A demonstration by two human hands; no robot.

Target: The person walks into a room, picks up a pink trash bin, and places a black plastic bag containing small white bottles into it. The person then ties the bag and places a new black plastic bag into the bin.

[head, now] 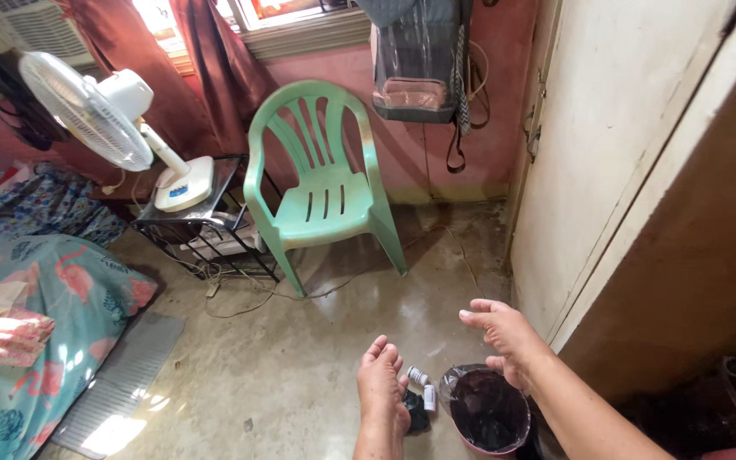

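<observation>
We held both hands, left hand (382, 383) and right hand (504, 334), open and empty above the small, light-looking white cylindrical plastic bottles (423, 388) beside the round bin lined with a black bag (485, 411), judging them easy to pinch around their middles.

bin (485, 413) base hidden — small bottles (423, 388) too small to tell

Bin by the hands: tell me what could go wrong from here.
1. The small lined bin stands right under the right hand; a careless sweep might tip it.
2. Two small white containers lie loose on the floor by the left hand and could roll or get stepped on.
3. A cable trails across the floor near the green chair, a possible trip hazard.
</observation>
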